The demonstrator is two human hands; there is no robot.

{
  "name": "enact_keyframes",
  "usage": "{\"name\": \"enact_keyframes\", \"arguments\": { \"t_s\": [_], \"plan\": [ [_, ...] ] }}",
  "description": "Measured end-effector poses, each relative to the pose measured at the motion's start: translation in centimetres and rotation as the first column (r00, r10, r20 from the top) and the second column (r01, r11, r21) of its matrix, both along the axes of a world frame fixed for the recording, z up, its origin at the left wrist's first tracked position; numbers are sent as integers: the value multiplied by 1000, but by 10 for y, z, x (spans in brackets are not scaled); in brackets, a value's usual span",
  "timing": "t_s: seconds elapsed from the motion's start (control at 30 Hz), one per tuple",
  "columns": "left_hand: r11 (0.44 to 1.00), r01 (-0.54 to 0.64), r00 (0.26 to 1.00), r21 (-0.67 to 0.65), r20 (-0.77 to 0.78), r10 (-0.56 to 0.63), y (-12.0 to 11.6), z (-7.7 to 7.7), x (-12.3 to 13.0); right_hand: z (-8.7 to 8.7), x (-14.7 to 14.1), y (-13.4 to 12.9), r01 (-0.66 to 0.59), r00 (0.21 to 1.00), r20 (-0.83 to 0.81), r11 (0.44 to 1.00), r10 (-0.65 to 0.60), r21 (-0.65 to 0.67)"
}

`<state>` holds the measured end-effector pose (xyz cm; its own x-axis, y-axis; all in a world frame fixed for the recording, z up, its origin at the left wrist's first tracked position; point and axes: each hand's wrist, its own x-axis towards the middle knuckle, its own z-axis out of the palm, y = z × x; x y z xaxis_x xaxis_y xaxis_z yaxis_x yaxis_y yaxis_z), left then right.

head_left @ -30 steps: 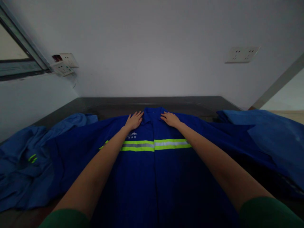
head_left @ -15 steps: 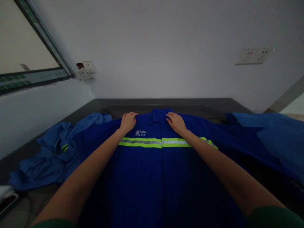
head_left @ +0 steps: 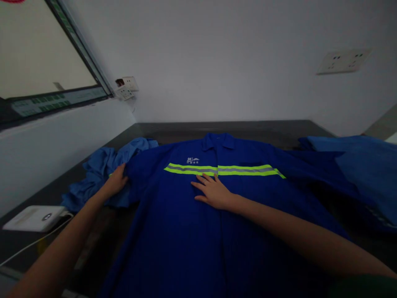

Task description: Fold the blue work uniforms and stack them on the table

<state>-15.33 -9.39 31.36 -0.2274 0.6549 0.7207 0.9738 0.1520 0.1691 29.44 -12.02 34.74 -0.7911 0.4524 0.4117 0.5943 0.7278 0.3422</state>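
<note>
A dark blue work jacket (head_left: 186,231) lies spread front up, its collar toward the wall. A yellow-green and grey reflective band (head_left: 195,169) crosses its chest, under a small white print. My left hand (head_left: 116,182) is closed at the end of the sleeve on the left, pinching the cuff. My right hand (head_left: 214,192) rests flat on the jacket's front just below the band, fingers spread, holding nothing.
Crumpled lighter blue clothing (head_left: 93,174) lies beyond my left hand. More blue cloth (head_left: 366,174) is stacked at the right. A white box-like device (head_left: 34,218) with a cable sits at left on the dark tabletop (head_left: 173,128). Wall sockets (head_left: 343,61) are behind.
My left hand has gone from the shoulder out to the left sleeve end. My right hand has slid from beside the collar down to the middle of the chest. The view has shifted slightly.
</note>
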Motion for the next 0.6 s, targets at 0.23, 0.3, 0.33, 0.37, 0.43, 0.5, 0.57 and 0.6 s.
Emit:
{"name": "enact_keyframes", "arguments": {
  "t_s": [0.23,0.3,0.33,0.37,0.43,0.5,0.57,0.6],
  "plan": [
    [994,-104,988,45,120,98,13,1,15,-10,6,2,11,1000,-14,1000,-11,4],
    [993,-105,984,54,148,96,13,5,4,-11,6,2,12,1000,-16,1000,-12,8],
    [993,-109,982,54,162,99,12,8,-1,-11,5,2,14,1000,-17,1000,-14,10],
    [992,-118,978,54,178,107,11,11,-4,-11,5,2,16,1000,-19,1000,-16,11],
    [985,-161,964,59,223,144,5,17,-4,-12,4,1,23,999,-23,1000,-22,13],
    [972,-207,955,115,237,176,-1,24,6,-13,3,2,35,999,-29,999,-34,18],
    [955,-223,955,197,239,174,-7,31,20,-14,1,3,50,998,-38,998,-49,25],
    [952,-214,953,216,259,156,-8,35,27,-14,0,4,57,998,-41,998,-56,28]
  ]
}}
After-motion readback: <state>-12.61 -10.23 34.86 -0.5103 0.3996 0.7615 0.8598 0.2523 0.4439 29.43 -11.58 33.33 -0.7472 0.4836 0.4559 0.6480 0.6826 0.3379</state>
